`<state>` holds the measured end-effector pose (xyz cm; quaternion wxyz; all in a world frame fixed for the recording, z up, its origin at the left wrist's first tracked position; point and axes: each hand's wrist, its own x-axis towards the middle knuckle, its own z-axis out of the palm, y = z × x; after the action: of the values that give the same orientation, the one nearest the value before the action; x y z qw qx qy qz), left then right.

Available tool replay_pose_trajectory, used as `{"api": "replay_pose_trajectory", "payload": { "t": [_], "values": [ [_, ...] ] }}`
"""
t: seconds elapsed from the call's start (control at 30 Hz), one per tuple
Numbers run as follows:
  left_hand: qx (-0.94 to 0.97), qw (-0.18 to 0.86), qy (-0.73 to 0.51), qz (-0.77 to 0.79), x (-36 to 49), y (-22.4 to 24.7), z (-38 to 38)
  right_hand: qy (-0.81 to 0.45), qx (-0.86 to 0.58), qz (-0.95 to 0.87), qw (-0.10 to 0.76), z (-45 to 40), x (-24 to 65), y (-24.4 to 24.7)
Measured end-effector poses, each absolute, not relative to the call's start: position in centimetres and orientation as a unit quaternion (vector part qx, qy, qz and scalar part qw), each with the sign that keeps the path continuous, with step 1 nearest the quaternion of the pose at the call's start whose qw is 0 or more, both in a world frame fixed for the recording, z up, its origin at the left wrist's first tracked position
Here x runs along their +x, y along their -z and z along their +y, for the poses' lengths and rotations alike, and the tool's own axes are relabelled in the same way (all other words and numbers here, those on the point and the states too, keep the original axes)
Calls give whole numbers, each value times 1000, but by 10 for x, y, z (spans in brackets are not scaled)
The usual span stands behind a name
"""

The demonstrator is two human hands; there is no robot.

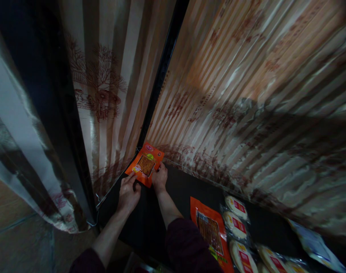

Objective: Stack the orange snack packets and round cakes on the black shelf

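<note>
An orange snack packet (146,165) with a clear window showing brown sticks lies tilted in the shelf's back left corner. My right hand (159,176) grips its right edge, thumb on the front and the other fingers partly hidden. At the lower left edge, my left hand (128,192) rests its outstretched fingertips against the packet, its thumb apart from them. Closer to me, right of my right forearm, a larger orange packet (208,227) of similar sticks lies flat.
Several round, pale flatbreads in clear wrap (236,224) lie on the dark shelf (178,185) at the lower right. Beyond them is a white and blue pouch (318,242). A dark metal post (161,76) stands in the corner between printed, pleated curtains (218,83).
</note>
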<state>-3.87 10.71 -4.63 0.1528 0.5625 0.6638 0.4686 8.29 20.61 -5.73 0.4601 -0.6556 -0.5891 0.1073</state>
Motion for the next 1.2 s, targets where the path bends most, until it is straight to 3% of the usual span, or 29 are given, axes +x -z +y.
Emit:
{"api": "replay_pose_trajectory", "payload": {
  "t": [0.8,1.03,1.2],
  "values": [
    [576,130,-428,684,-36,44,106,-186,-671,-585,416,191,79,32],
    [597,98,-410,682,-26,35,89,-199,-670,-583,414,151,106,7],
    [684,135,-437,568,4,20,47,-216,-663,-584,415,95,142,-16]
  ]
}}
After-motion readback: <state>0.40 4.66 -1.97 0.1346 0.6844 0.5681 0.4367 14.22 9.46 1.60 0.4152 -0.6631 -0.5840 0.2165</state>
